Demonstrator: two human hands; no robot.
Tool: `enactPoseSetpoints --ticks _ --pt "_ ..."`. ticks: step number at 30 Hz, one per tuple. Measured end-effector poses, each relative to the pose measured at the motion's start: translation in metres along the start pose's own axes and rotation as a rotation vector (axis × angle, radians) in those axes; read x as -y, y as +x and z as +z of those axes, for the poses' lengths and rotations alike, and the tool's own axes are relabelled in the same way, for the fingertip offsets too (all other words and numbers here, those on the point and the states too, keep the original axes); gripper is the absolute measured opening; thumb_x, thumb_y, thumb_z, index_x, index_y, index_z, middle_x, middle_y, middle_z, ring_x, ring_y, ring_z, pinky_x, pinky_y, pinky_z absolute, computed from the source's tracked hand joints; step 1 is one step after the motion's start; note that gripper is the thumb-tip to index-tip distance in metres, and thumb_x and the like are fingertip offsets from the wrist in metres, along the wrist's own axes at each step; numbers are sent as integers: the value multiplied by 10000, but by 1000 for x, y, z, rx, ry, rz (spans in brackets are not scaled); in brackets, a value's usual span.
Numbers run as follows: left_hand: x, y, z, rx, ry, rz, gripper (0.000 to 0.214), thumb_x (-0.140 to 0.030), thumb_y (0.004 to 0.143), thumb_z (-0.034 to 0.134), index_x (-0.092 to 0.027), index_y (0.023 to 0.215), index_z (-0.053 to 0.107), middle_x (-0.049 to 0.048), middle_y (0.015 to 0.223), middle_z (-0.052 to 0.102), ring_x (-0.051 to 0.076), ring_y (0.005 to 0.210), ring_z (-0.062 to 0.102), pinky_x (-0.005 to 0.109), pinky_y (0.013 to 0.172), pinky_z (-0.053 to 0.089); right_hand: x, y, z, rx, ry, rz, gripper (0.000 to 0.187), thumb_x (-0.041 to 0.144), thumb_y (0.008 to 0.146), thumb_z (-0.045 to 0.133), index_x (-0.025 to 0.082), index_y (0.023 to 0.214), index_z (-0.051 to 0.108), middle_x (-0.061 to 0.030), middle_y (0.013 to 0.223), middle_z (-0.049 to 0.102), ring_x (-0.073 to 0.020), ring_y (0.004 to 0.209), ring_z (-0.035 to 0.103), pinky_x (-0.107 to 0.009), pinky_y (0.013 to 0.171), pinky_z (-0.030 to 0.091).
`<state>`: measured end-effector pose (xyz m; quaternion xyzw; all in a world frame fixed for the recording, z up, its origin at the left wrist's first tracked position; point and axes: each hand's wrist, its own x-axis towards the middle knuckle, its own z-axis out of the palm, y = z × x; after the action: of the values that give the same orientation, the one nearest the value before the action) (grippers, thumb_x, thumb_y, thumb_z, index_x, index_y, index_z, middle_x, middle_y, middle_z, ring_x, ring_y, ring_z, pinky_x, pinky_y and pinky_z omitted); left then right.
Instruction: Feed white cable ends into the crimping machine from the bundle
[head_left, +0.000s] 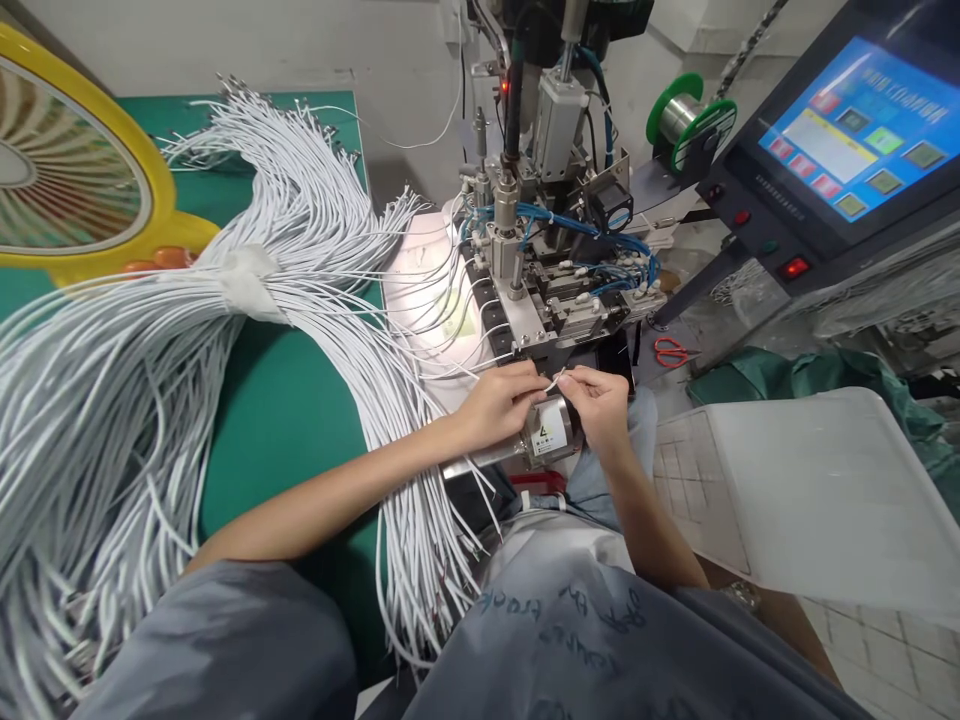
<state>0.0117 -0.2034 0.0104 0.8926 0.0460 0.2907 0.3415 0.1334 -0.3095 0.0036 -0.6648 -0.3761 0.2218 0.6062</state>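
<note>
My left hand (501, 403) and my right hand (600, 405) meet just below the front of a soldering machine (551, 270). Both pinch the end of a thin white wire (556, 381) that bridges the gap between them. A metal cylinder with a warning label (551, 430) sits right under my fingers. A big bundle of white wires (150, 380), tied with a white band (247, 285), fans across the green table mat (285, 420) to my left, and its loose ends reach toward the machine.
A touch-screen control panel (855, 140) with red buttons stands at the right. A spool of solder wire (686, 120) sits behind the machine, and red-handled scissors (670, 351) lie beside it. A white plastic tray (817, 490) is at my right, a yellow fan (67, 170) at far left.
</note>
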Motion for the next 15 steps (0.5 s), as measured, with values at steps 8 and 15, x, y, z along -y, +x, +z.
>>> enactPoseSetpoints --ticks 8,15 --pt "3 -1 -4 82 625 293 287 -38 818 355 -66 909 626 50 683 542 135 605 483 245 516 396 12 -2 -3 -6 -357 -178 294 207 771 532 176 484 480 62 482 241 -84 482 271 -255 492 251" --pt "3 -2 1 56 445 35 228 -87 834 438 -124 824 663 32 681 566 132 625 506 236 524 372 -8 5 1 28 -109 -83 245 244 765 545 165 535 524 58 511 276 -81 495 293 -244 480 245"
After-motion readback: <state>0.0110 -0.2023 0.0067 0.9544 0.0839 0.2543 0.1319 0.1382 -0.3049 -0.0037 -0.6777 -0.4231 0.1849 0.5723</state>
